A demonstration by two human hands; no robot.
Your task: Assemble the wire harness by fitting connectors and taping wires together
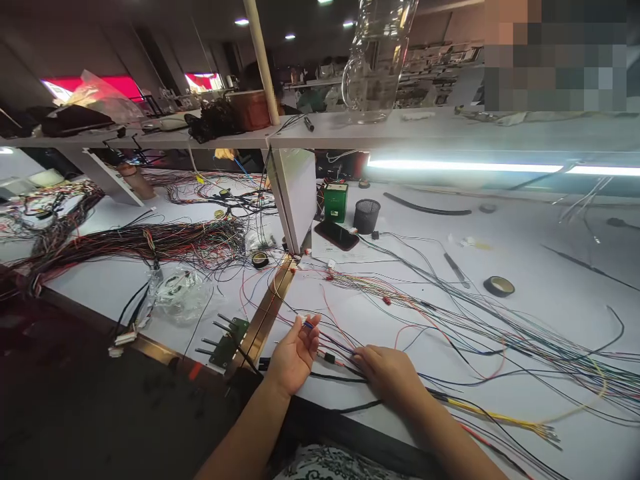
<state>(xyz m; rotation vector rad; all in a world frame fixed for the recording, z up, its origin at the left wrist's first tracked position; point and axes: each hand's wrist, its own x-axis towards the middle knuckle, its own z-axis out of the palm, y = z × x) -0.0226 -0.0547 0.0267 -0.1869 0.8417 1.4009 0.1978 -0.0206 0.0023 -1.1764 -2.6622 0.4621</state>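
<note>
My left hand (295, 357), palm up near the table's front edge, pinches a small white connector (303, 321) with a blue part beside it between thumb and fingers. Thin wires run from it toward the right. My right hand (387, 370) lies palm down on the wires, its fingers pressed together around thin dark wires. A short black piece (330, 359) on a red wire lies between the two hands. Beyond them a bundle of coloured wires (425, 303) stretches across the white table (560, 267) to the right.
A brass-coloured strip (273, 310) and a green board with metal rods (227, 343) are left of my hands. Farther back are a phone (336, 235), a green box (336, 202), a mesh cup (367, 215) and black tape (499, 286). Yellow wires (500, 415) lie front right.
</note>
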